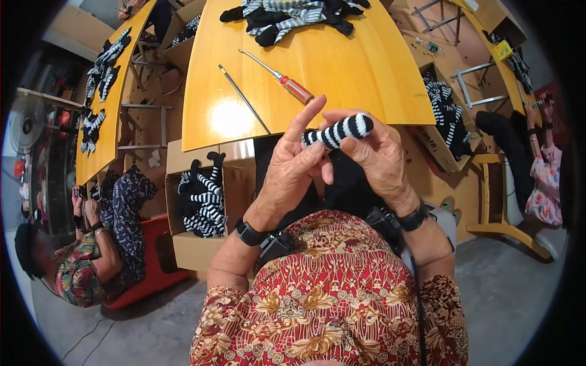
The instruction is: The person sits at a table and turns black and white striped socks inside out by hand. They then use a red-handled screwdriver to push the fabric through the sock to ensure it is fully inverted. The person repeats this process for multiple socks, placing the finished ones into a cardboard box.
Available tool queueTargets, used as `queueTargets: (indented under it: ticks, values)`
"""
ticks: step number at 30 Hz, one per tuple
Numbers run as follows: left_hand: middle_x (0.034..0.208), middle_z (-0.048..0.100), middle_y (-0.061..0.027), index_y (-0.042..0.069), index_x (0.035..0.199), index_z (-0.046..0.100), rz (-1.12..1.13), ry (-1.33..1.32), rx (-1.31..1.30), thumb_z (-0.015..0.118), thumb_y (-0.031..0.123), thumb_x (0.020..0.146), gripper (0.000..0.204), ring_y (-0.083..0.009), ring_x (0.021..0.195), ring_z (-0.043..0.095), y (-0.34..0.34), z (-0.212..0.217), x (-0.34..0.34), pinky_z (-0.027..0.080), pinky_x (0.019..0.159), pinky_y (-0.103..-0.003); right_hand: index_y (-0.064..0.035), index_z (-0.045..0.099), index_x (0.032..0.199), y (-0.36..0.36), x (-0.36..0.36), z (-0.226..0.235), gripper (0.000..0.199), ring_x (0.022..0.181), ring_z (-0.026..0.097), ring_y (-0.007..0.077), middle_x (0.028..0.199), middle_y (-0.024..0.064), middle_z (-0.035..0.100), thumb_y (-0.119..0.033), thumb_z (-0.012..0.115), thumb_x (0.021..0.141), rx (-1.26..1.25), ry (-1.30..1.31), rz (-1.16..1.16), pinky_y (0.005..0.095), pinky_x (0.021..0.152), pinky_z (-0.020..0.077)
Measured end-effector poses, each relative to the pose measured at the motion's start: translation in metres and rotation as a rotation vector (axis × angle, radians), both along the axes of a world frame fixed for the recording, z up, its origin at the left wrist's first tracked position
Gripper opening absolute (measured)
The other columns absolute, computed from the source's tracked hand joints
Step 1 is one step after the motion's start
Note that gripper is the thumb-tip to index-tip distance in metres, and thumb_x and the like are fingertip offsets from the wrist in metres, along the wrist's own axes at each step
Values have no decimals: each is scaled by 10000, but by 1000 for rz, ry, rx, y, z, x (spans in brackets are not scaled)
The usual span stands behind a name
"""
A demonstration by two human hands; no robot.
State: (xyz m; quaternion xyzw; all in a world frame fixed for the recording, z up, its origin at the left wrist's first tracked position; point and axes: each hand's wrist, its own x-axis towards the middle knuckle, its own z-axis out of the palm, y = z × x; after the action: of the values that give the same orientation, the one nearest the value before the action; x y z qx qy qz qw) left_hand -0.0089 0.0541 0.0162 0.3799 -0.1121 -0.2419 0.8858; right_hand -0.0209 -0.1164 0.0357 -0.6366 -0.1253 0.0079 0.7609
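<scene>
The sock has black and white stripes. The tabletop is yellow. The screwdriver has a red handle.

A black-and-white striped stuffed tube — plump, rounded at its end — held tilted, upper end to the right, just above the tabletop's near edge.

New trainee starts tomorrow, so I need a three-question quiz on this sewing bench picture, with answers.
1. True or false: the red-handled screwdriver lies on the yellow table.
2. Which hands grip the striped black-and-white piece? A) left only B) right only C) both
3. Fill in: the cardboard box beside the person's left arm holds more ____ pieces.

Key: 1 true; 2 C, the left hand and right hand both pinch it; 3 striped.
</scene>
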Motion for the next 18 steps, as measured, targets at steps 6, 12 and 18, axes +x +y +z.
queueTargets:
  ticks: [6,12,18]
  values:
    - [1069,629,-71,62,1426,369,191,-174,364,641,203,913,598,-99,878,611,16,-34,6,493,757,-226,-3,627,1090,8,3,-7,251,861,607,103,911,38,645,-109,678,869,-187,24,-184,247,755,496]
    - [1267,575,-129,30,1327,517,333,-409,429,668,199,890,492,-137,1132,550,3,-21,3,437,952,-278,-17,640,1005,23,7,-16,287,748,611,223,818,93,620,-101,750,753,-593,-372,-322,317,656,495]
    - [1275,574,-150,-5,1213,589,368,-310,253,664,125,879,367,-194,1174,532,5,-18,4,428,999,-330,-12,620,980,31,10,-16,304,756,594,269,817,107,603,-111,761,729,-666,-443,-314,345,662,482]
